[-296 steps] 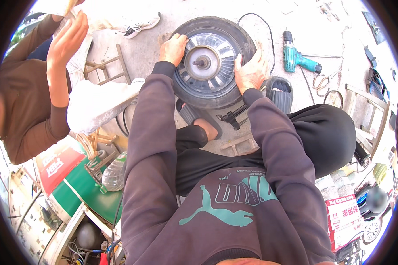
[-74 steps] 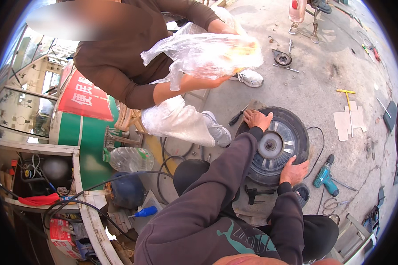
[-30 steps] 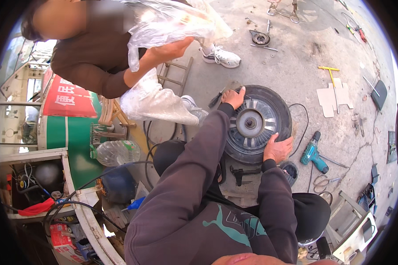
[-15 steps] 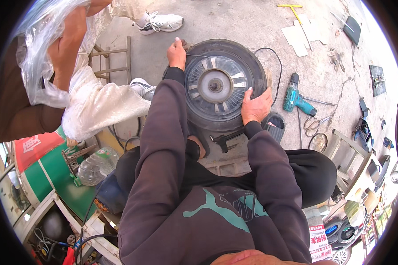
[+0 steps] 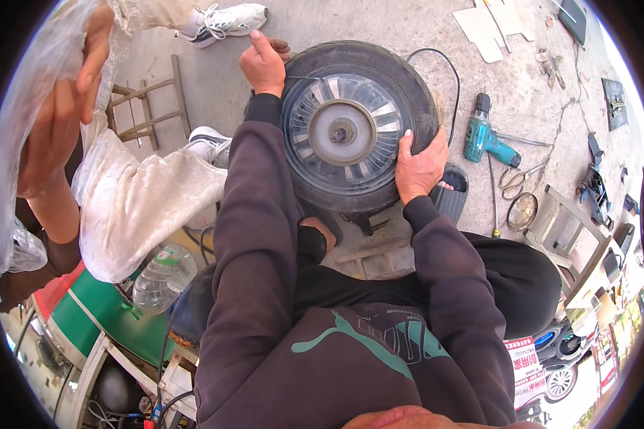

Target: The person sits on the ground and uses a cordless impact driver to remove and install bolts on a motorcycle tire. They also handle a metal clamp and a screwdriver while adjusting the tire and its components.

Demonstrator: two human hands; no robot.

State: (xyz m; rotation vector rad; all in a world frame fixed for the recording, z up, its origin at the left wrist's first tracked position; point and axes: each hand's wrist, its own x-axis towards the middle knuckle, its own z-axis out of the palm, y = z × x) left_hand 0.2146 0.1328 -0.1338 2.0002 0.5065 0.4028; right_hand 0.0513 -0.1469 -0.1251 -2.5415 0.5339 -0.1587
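Observation:
In front of me a motor wheel with a black tyre lies on its side, its round hub and short axle facing up. Pale patches ring the hub cover. My left hand, at the wheel's far left, is closed with the thumb raised around a thin metal rod, whose tip reaches the edge of the hub cover. My right hand grips the tyre at its right side, thumb on the sidewall and fingers around the outer edge. A black cable loops out behind the wheel.
Right of the wheel lie a teal cordless drill, scissors and a wooden stool. At left are another person's hand, their plastic-covered leg, a wooden frame and a large plastic bottle. A sandal touches the wheel's near right.
My view has shifted a little. The wheel now covers more of the black tool at its near edge. The other person's hand has come further into view at left.

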